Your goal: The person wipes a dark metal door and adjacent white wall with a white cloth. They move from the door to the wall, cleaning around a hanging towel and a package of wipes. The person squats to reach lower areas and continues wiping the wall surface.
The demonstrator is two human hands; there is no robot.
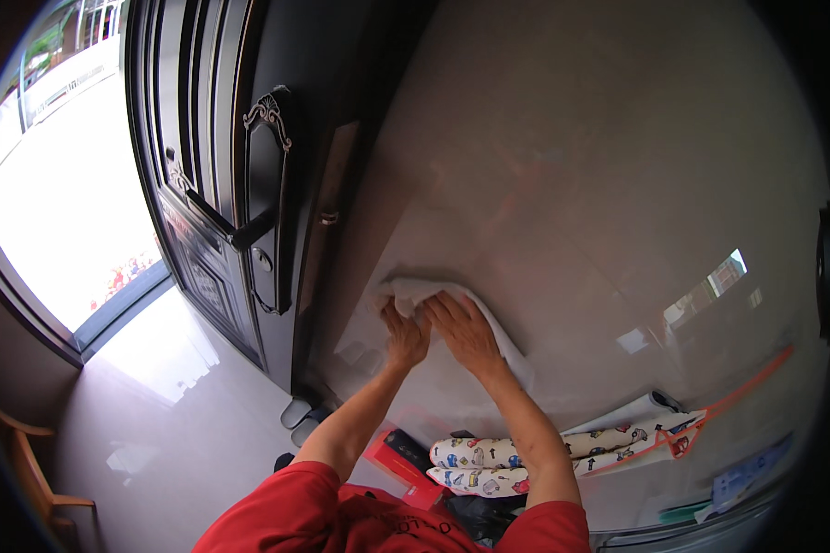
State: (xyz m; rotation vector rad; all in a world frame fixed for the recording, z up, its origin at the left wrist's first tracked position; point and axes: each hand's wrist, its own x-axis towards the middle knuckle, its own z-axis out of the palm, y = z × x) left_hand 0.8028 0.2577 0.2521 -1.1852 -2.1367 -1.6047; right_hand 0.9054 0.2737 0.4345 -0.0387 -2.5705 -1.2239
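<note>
A white cloth [508, 345] lies bunched and folded against a glossy grey-beige wall [595, 207]. My left hand [407, 339] grips the cloth's left end with bent fingers. Beside it, my right hand [465, 333] holds the cloth to the wall, fingers extended over it and palm down. The two hands are close together, thumbs almost meeting. Part of the cloth is hidden under my fingers. To the left of my hands stands the edge of a dark panelled door [311, 242], with a lever handle [242, 231] and an ornate lock plate [268, 186].
Rolled mats with a vehicle print [481, 453] lie below my right forearm, with an orange strap [750, 383]. Near them are a red box [408, 456] and a black plastic bag [481, 518]. Grey slippers [295, 413] sit by the door. A wooden chair [31, 470] stands at left.
</note>
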